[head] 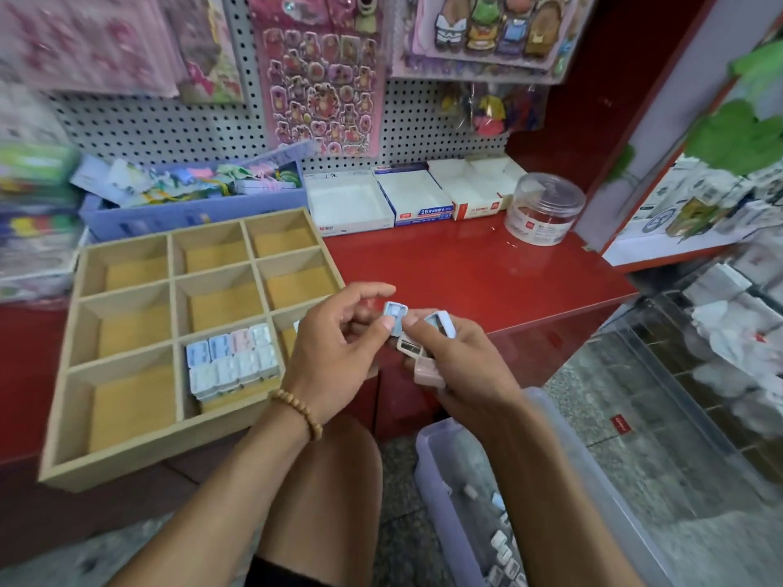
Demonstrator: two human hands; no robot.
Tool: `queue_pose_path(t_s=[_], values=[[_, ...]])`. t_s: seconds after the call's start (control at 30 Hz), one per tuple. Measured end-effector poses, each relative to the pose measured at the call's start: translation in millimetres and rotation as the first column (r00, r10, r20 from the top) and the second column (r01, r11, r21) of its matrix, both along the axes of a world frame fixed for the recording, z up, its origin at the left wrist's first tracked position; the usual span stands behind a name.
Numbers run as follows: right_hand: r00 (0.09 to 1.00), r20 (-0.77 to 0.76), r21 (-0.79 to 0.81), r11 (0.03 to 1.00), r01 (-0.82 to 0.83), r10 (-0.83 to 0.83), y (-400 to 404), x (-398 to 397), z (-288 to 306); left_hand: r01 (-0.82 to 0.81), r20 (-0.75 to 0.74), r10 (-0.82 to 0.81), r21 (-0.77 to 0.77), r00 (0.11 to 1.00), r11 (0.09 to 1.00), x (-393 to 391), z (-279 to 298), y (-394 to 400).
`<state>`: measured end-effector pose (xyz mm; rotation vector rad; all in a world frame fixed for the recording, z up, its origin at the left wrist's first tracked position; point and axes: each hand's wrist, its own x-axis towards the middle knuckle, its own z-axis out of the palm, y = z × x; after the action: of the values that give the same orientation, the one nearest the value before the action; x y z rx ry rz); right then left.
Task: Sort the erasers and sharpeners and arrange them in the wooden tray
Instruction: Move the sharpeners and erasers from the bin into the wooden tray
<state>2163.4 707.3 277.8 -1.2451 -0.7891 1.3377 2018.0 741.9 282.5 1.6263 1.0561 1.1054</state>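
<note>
A wooden tray (127, 256) with several compartments lies on the red counter at the left. One front compartment holds rows of small blue, pink and white sharpeners (232, 361). In front of the tray's right edge, my left hand (339, 353) pinches a blue sharpener (395, 317) between thumb and fingers. My right hand (457, 362) sits right beside it and holds several sharpeners (423, 345), blue, beige and pink ones.
A lilac plastic bin (432, 459) with more small items stands on the floor at the lower right. On the red counter (487, 269) are white open boxes (347, 205), a clear round jar (544, 209) and a lilac basket (169, 213). A pegboard with sticker sheets rises behind.
</note>
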Motion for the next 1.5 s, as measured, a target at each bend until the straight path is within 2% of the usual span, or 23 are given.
queue_pose_path(t_s=[0.1,0.23,0.37,0.47,0.63,0.77,0.87,0.97,1.2,1.4,1.5], values=[[0.992,0.110,0.014,0.998,-0.067,0.066,7,-13,6,0.027,-0.049,-0.028,-0.011,0.998,1.000,-20,5,3],[0.979,0.144,0.016,0.989,-0.148,0.144,17,-29,15,0.061,-0.127,-0.058,0.020,0.990,0.998,-44,13,8],[0.980,0.151,0.009,0.991,-0.130,0.128,24,-39,19,-0.112,-0.340,0.162,0.162,0.926,0.980,-69,10,18],[0.989,0.125,-0.014,0.997,-0.076,0.077,25,-39,17,-0.191,-0.481,0.244,0.159,0.842,0.969,-86,-1,29],[0.988,0.139,-0.070,0.996,-0.063,0.072,23,-38,8,-0.143,-0.659,0.209,0.154,0.723,0.978,-84,-14,40],[0.989,0.136,-0.077,0.996,-0.044,0.054,26,-37,5,-0.125,-0.829,0.203,0.162,0.521,0.979,-76,-15,46],[0.990,0.133,-0.079,0.996,-0.035,0.046,31,-35,1,-0.119,-0.902,0.232,0.202,0.363,0.972,-69,-12,50],[0.990,0.139,-0.086,0.996,-0.026,0.038,33,-33,-2,-0.104,-0.923,0.247,0.226,0.294,0.968,-66,-9,52],[0.997,0.071,-0.135,0.991,0.001,0.009,31,-28,-5,-0.094,-0.921,0.263,0.246,0.288,0.965,-64,-9,55],[0.997,-0.074,-0.169,0.985,0.021,-0.033,33,-29,-4,-0.066,-0.909,0.268,0.261,0.318,0.963,-62,-13,60],[0.986,-0.164,-0.144,0.990,-0.008,-0.016,36,-33,-3,-0.047,-0.916,0.264,0.262,0.302,0.964,-62,-11,59]])
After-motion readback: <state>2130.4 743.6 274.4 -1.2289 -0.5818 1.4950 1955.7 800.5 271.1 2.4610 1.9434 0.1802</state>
